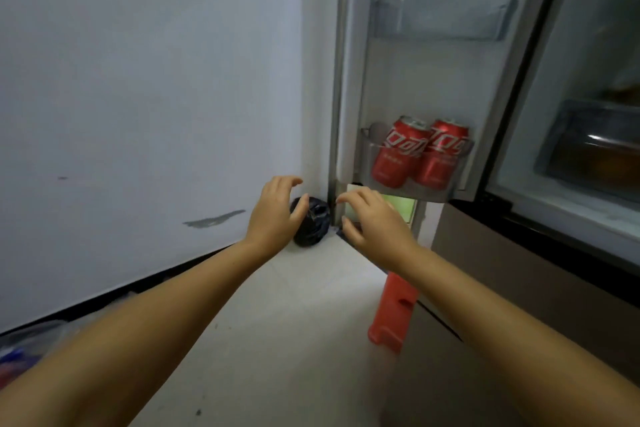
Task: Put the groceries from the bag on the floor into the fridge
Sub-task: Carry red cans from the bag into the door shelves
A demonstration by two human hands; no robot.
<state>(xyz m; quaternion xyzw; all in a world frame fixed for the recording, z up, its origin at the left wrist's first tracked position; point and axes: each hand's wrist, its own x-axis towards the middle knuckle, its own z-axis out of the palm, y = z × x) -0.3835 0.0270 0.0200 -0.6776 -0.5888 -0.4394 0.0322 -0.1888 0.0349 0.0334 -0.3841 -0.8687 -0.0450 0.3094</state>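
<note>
The fridge door (429,80) stands open ahead. Two red cola cans (419,152) sit side by side in its lower door bin (446,192); the upper door bin (443,15) holds nothing. My left hand (275,213) and my right hand (372,218) reach forward below that lower bin, fingers spread, holding nothing. Between and behind them a small knotted black plastic bag (313,224) lies on the floor in the corner by the wall. At the bottom left edge a clear bag (27,343) with red and blue items is partly visible on the floor.
A white wall (156,97) runs along the left. The fridge interior (588,149) at the right shows a clear drawer. A red plastic object (393,312) stands on the pale tiled floor (294,340) beside the fridge's lower front. A green-lit gap shows under the door.
</note>
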